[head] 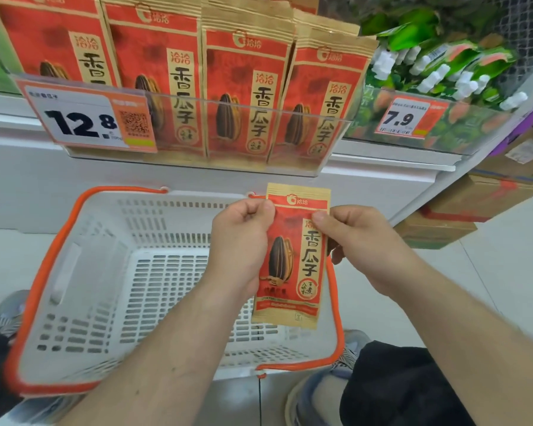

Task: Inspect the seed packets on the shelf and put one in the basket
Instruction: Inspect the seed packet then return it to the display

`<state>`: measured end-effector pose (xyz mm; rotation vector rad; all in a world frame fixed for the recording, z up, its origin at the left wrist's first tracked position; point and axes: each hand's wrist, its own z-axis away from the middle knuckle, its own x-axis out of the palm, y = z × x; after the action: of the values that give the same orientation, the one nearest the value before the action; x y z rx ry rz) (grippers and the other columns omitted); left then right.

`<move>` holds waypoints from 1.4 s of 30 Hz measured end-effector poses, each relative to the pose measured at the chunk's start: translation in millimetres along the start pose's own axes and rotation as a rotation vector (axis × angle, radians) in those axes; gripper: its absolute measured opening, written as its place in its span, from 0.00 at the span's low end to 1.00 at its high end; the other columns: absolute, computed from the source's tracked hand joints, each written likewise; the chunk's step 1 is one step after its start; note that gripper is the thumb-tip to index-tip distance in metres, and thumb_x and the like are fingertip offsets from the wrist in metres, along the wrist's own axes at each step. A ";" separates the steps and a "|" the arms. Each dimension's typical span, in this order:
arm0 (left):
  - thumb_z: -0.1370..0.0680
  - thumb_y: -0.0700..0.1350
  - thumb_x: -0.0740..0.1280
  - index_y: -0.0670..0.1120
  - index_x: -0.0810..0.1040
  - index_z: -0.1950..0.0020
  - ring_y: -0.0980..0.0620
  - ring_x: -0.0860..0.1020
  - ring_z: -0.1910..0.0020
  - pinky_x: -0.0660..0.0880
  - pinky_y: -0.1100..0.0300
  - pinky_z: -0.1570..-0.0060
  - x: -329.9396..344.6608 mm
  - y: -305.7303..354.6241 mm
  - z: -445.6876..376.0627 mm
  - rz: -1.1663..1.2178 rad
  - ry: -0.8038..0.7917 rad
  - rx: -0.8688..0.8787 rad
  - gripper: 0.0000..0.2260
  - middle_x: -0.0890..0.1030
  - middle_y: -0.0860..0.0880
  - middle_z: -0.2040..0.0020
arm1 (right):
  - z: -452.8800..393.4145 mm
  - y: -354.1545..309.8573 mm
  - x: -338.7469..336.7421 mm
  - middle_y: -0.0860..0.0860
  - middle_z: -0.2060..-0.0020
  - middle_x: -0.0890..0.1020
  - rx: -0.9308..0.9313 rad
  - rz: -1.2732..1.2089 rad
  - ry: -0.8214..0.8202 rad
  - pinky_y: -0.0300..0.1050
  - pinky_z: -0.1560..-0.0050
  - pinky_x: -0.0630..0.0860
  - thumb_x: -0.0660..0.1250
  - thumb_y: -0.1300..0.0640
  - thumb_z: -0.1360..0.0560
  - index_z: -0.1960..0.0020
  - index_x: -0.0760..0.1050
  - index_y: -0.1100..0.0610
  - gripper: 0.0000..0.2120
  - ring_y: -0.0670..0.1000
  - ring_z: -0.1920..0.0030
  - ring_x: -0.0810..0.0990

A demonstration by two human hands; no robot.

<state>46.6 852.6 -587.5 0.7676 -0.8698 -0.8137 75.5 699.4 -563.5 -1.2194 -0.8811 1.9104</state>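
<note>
Here, both hands pinched 1 red-and-gold paper seed packet [293, 256] upright above the white slotted plastic basket [83, 302] with orange rim: left hand [240, 241], right hand [357, 244] at its upper edges.

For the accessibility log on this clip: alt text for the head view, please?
Both hands, left and right, hold a red sunflower seed packet upright above a white shopping basket with orange handles. Behind, matching packets stand on a shelf beside a 12.8 price tag.

Bare forearms, dark trousers [397, 388], grey patterned sneakers [350, 348].
</note>
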 end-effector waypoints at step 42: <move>0.17 0.43 0.64 0.41 0.78 0.43 0.41 0.86 0.59 0.83 0.44 0.62 -11.6 4.3 -18.2 0.167 0.057 -0.152 0.08 0.86 0.40 0.57 | 17.5 -12.3 -3.9 0.57 0.60 0.87 -0.067 0.197 -0.399 0.46 0.63 0.81 0.73 0.57 0.25 0.37 0.73 0.55 0.18 0.57 0.63 0.85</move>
<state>59.0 868.7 -595.7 0.5735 -0.8001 -0.6984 62.8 699.6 -545.9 -1.0078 -1.0672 2.3507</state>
